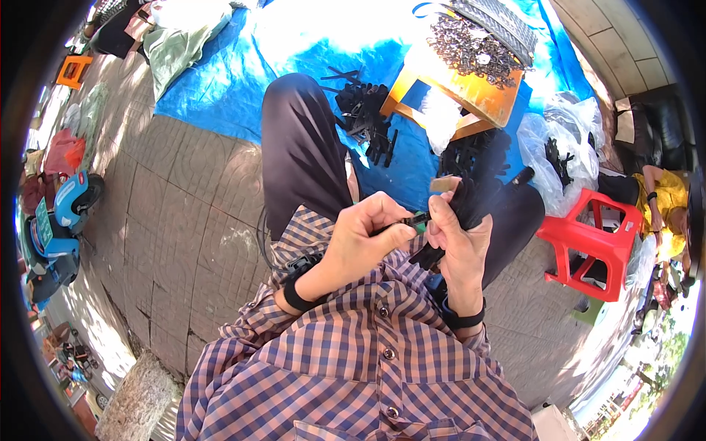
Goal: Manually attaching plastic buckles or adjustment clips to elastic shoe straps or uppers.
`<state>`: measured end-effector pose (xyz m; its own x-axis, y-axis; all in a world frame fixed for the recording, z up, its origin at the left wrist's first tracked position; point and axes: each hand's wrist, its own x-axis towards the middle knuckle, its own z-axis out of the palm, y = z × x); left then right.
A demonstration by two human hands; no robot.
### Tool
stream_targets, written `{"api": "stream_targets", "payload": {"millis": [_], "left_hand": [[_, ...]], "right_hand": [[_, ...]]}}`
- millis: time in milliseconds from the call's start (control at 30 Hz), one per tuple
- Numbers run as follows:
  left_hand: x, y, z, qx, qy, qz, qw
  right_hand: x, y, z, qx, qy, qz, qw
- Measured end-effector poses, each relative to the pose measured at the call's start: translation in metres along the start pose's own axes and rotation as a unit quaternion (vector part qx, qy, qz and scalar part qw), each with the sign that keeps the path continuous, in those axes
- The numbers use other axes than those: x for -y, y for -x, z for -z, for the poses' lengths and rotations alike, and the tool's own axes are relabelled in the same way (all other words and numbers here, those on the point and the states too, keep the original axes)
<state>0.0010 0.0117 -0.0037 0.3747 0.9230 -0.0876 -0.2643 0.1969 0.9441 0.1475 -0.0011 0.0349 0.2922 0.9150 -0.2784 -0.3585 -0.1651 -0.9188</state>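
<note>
Above my lap, my left hand (371,231) is closed, thumb and fingers pinching a small black strap end (418,219) that reaches across to the other hand. My right hand (460,239) is closed around a bundle of black straps (471,202), some of it blurred. A small tan piece (444,184) shows at the fingertips of that hand. Whether a buckle sits on the pinched strap is too small to tell. Beyond my knees, a pile of black straps (365,121) lies on a blue tarp (220,92).
A yellow wooden stool (496,106) bears a heap of small dark pieces (471,51) and a grey basket (507,26). To the right are a clear plastic bag (573,132), a red plastic stool (588,239) and a seated person in yellow (665,209). A blue scooter (59,228) stands left.
</note>
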Motion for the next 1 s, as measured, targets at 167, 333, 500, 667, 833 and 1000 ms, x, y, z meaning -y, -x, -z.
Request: {"api": "stream_targets", "payload": {"millis": [167, 333, 500, 667, 833, 1000], "left_hand": [[-0.003, -0.004, 0.019, 0.103, 0.287, 0.202, 0.931], [-0.006, -0.006, 0.015, 0.135, 0.329, 0.236, 0.904], [-0.009, 0.001, 0.004, 0.100, 0.105, 0.089, 0.985], [-0.003, 0.004, 0.003, 0.075, -0.065, -0.017, 0.995], [-0.015, 0.002, 0.000, 0.107, -0.019, 0.021, 0.994], [-0.012, 0.000, 0.003, 0.111, 0.048, 0.033, 0.992]], "right_hand": [[0.014, -0.003, 0.005, 0.101, 0.044, 0.002, 0.994], [0.005, -0.005, 0.004, 0.142, 0.068, 0.031, 0.987], [-0.002, -0.009, 0.007, 0.072, 0.126, 0.019, 0.989], [-0.002, -0.012, 0.007, 0.067, 0.116, -0.014, 0.991], [-0.004, -0.013, 0.005, 0.075, 0.066, -0.021, 0.995], [0.002, -0.010, 0.005, 0.086, 0.045, -0.041, 0.994]]}}
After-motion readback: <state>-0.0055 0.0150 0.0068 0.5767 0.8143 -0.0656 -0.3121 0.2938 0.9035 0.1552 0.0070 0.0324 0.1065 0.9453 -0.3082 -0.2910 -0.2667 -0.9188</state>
